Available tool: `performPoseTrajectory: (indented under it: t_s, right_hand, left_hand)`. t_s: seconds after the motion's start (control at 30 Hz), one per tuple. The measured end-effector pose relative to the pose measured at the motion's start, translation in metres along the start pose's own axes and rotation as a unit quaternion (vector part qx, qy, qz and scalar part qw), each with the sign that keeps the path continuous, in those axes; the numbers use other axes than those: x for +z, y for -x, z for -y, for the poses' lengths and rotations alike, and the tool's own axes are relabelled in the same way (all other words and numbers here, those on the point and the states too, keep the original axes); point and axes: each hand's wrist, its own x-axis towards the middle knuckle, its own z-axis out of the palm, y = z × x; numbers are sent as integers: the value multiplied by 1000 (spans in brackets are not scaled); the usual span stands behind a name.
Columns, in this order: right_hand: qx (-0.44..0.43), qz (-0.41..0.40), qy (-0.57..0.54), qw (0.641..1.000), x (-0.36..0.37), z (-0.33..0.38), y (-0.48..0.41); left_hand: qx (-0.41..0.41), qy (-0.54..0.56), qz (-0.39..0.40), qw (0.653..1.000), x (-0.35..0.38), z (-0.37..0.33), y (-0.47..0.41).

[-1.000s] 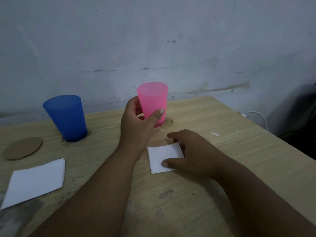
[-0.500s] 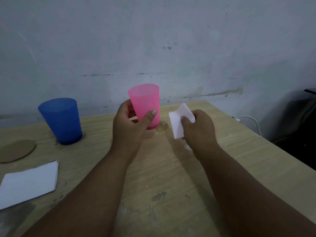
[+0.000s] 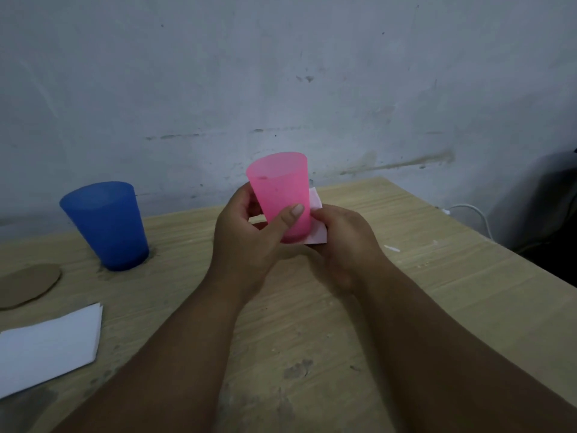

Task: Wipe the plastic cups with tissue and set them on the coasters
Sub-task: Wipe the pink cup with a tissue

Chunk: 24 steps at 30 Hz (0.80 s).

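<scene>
The pink cup [image 3: 279, 195] is upright, lifted off the table [image 3: 452, 276] at about 12 o'clock from the person. Its translucent walls show nothing inside beyond a small dark speck near the rim. The left hand [image 3: 249, 242] is wrapped around it, thumb across the near side and fingers behind. The right hand [image 3: 343, 242] is closed on a white tissue [image 3: 317, 220] and presses it against the cup's right wall and base.

The blue cup [image 3: 107, 225] stands at 10 o'clock on the table, upright; whether it holds anything cannot be seen. A brown coaster [image 3: 26, 284] lies bare at 9 o'clock, just left of the blue cup and not touching it. A stack of tissues [image 3: 46, 345] lies at 8 o'clock.

Half a second ago the tissue was held in the air, apart from the pink cup; now it touches the cup. A second ago the tissue lay flat on the table under the right hand. The blue cup and coaster have not moved.
</scene>
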Motion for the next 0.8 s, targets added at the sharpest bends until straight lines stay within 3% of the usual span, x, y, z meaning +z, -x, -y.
performPoseTrajectory:
  t_s: [0.2,0.6,0.8]
  right_hand:
    - [-2,-9,10,1000,-8,3,9]
    - [83,-3,-167,982,-1,0,13]
    - [105,-5,-169,980,-6,2,11]
  left_hand:
    - [-2,-8,13,1000,3,-1,2]
    - [9,-39,-29,999,1,2,1]
    - [11,-51,-32,998,0,0,0]
